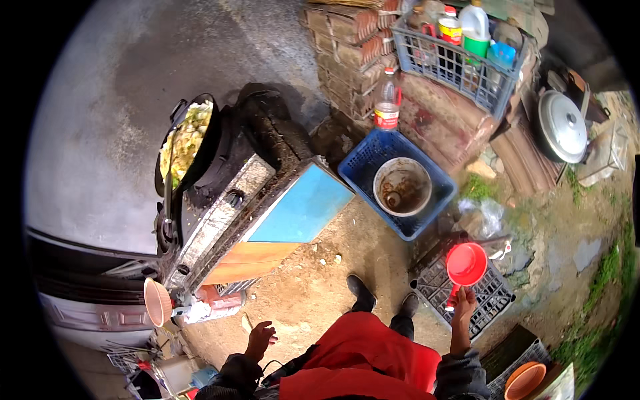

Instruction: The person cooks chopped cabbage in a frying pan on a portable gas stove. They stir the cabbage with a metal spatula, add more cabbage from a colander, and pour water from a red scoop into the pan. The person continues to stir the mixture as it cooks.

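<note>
My right hand [465,308] is closed around the handle of a red plastic dipper [467,264]. The dipper's round bowl faces up, above a dark plastic crate [490,293] on the ground. To the left of my red apron [360,357], my left hand [260,340] hangs with its fingers apart and loosely bent, holding nothing. Farther off on the left, a black wok [212,143] sits on a stove, full of chopped yellow and pale green food [190,143]. A long-handled utensil [168,167] lies across the wok's left side.
A stained white bucket [427,190] stands in a blue basket [350,160], with an oil bottle [387,103] behind. A grey crate [433,63] holds several bottles. The stove's blue and orange panel [293,207] juts out ahead. Low at right lies an orange bowl [525,380].
</note>
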Demonstrator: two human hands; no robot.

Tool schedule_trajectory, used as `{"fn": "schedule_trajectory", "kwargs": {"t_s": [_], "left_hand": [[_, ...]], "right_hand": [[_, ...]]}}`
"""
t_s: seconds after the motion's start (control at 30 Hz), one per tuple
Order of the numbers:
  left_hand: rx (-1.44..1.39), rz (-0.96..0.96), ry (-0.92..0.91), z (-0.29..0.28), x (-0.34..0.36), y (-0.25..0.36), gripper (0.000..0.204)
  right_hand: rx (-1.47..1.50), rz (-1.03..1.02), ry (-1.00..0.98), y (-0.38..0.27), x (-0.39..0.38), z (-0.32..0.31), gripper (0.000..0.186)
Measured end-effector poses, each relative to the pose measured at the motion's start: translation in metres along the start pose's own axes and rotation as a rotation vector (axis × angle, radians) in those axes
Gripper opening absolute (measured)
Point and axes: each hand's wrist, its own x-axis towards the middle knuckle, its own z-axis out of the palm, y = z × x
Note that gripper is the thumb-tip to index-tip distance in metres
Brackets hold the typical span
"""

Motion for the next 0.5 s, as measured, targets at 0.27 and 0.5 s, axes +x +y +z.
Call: {"fn": "schedule_trajectory", "kwargs": {"t_s": [0.27,0.5], "left_hand": [[-0.799,0.413,0.15,-0.037,-0.029,0.115,0.037],[-1.207,0.404,-0.179,-0.092,-0.021,0.214,0.04]], "right_hand": [[-0.47,-0.415,-0.987,-0.171,-0.166,0.354,0.02],[-0.963,-0.953,-1.355,-0.167,-0.302,0.556,0.055]]}}
